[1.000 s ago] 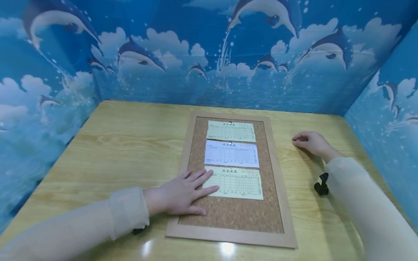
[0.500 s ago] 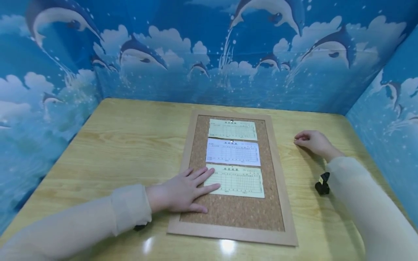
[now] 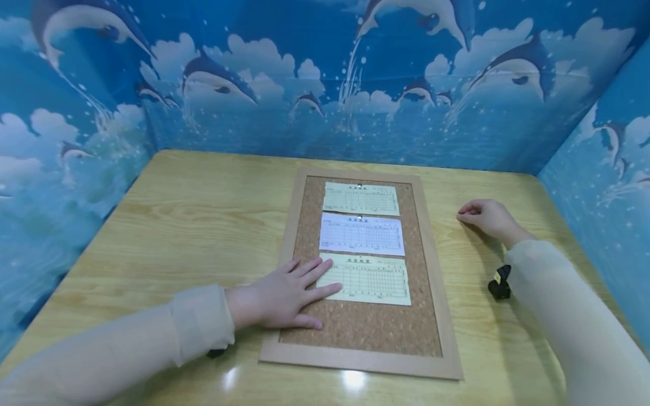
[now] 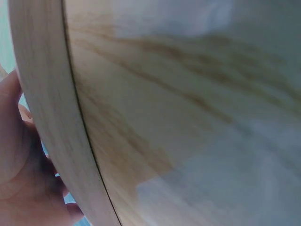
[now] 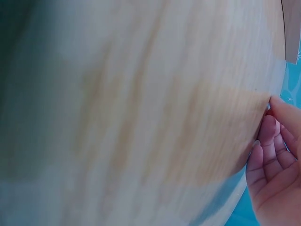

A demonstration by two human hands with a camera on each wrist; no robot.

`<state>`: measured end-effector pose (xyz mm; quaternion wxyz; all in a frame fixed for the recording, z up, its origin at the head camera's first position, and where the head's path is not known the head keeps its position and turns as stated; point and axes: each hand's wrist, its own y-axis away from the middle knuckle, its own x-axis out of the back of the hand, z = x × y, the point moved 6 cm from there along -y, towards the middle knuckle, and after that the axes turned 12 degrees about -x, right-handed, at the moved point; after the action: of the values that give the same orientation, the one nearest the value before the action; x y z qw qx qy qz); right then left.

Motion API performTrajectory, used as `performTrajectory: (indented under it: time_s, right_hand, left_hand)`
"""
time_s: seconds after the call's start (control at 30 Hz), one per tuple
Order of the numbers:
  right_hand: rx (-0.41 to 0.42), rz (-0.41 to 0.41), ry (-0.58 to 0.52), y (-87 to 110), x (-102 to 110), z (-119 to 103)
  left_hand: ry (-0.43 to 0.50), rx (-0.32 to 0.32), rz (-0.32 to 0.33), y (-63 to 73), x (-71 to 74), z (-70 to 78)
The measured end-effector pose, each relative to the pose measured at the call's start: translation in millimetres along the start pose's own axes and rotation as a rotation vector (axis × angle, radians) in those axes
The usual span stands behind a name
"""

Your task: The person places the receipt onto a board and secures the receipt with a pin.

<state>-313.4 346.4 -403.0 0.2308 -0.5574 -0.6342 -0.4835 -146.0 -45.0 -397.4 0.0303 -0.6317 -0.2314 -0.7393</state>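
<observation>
My left hand lies flat with fingers spread on the lower left of a framed cork board. Its fingertips overlap the left edge of the lowest sheet, a pale green printed form. Above that are a lilac form and another green form, each with a shiny pin at its top edge. To the right of the board, my right hand is low over the table, thumb and forefinger pinched together at a tiny gold-coloured thing. Its kind is too small to tell. In the right wrist view, the right hand's other fingers curl inward.
The board lies on a light wood-grain table. Blue curtains with dolphins and clouds stand behind it and at both sides. A black wrist device hangs below the right sleeve.
The left hand stays spread on the board, and the right hand stays at the same place on the table. The head view shifts slightly; the sheets keep their places.
</observation>
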Motion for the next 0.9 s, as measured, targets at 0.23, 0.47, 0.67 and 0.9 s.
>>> performTrajectory:
  time_s: [0.23,0.47,0.67,0.9]
  right_hand:
    - [-0.023,0.037,-0.049,5.3,5,3]
    - [0.0,0.029,-0.07,8.5,5,-1]
    - [0.044,0.036,-0.08,13.6,3,-13]
    - [0.093,0.032,-0.116,23.8,1,-24]
  left_hand:
    - [-0.003,-0.004,0.003,-0.5,1.6,0.9]
    - [-0.008,-0.004,0.011,0.2,1.8,0.6]
    - [-0.007,0.002,0.006,0.3,0.8,-0.2]
    - [-0.003,0.002,0.005,0.2,0.5,0.3]
